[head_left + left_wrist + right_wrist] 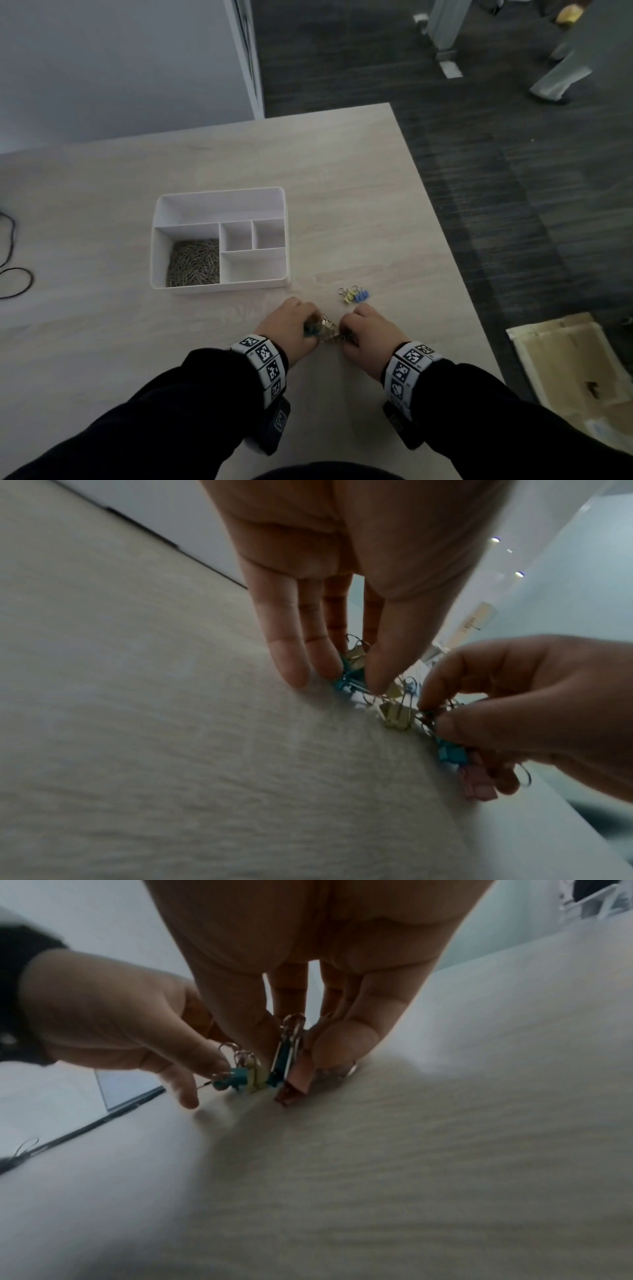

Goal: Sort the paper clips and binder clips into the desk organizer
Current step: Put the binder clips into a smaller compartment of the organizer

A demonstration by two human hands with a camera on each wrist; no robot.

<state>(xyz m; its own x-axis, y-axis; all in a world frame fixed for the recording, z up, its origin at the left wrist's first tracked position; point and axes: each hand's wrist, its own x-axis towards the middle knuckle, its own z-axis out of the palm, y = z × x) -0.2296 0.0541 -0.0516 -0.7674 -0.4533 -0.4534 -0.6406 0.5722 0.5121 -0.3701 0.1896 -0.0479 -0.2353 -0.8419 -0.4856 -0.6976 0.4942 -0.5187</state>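
Binder clips gathered at the lower centre of the counter.

The left hand (291, 322) and right hand (368, 330) are curled over a tangle of binder clips (327, 330), teal, yellow and pink ones pinched at the fingertips. Gathering appears under way; next, a lift into a free compartment of the desk organizer (219, 195) is called for. Paper clips (193, 262) already fill its lower-left compartment. Two loose clips (354, 295) lie just right.

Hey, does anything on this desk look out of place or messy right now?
Mostly tidy. Two binder clips, one yellow and one blue, lie apart beside the organizer, away from the cluster both hands are gathering. A loose black cable loops at the table's left edge.
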